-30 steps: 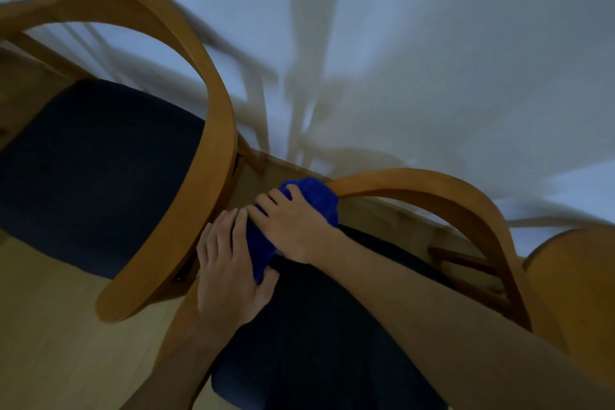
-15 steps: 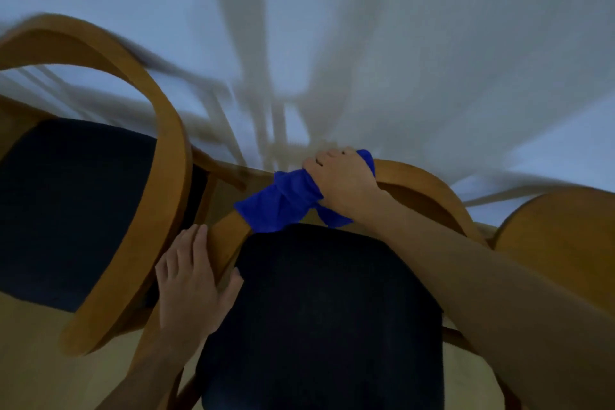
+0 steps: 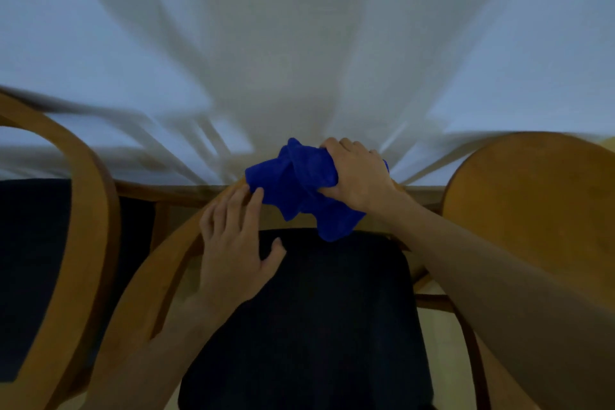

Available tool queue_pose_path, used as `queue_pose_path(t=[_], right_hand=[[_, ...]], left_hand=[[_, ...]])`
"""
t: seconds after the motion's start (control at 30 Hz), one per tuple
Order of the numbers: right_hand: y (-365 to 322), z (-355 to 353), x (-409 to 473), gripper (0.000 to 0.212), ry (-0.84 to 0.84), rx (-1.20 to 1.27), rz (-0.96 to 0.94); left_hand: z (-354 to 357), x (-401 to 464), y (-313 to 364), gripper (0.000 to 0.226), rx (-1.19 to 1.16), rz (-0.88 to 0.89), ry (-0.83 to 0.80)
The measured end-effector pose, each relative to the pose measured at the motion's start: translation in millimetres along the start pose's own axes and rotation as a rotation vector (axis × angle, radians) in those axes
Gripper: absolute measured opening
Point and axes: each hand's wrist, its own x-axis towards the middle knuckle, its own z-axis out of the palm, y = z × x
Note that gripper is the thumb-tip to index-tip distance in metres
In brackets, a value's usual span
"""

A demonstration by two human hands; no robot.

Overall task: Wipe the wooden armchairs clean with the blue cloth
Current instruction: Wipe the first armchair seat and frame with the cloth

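A wooden armchair with a dark seat cushion stands right below me, its curved backrest running along the far side. My right hand grips the bunched blue cloth and presses it onto the top of that backrest. My left hand lies flat with fingers spread on the backrest's left curve, its fingertips touching the cloth's edge. A second wooden armchair with a dark cushion stands to the left.
A white wall with blurred chair shadows rises just behind the chairs. A rounded wooden chair back or tabletop sits at the right. Pale wooden floor shows between the chairs.
My right hand has carried the cloth from the left armrest up along the backrest to its top centre. My left hand has slid up the left curve after it. The view has shifted right.
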Motion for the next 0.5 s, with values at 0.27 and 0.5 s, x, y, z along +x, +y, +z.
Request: queue_pose_path(t=[0.27,0.5], right_hand=[[54.8,18.0,-44.7,0.058,0.030,0.115,0.225],[102.8,33.6,-131.9,0.056,-0.062,-0.056,0.450]], left_hand=[[4.8,35.5,51.8,0.074,0.003,0.200,-0.041],[18.2,32.5,94.5,0.068,-0.021,0.353,-0.083]])
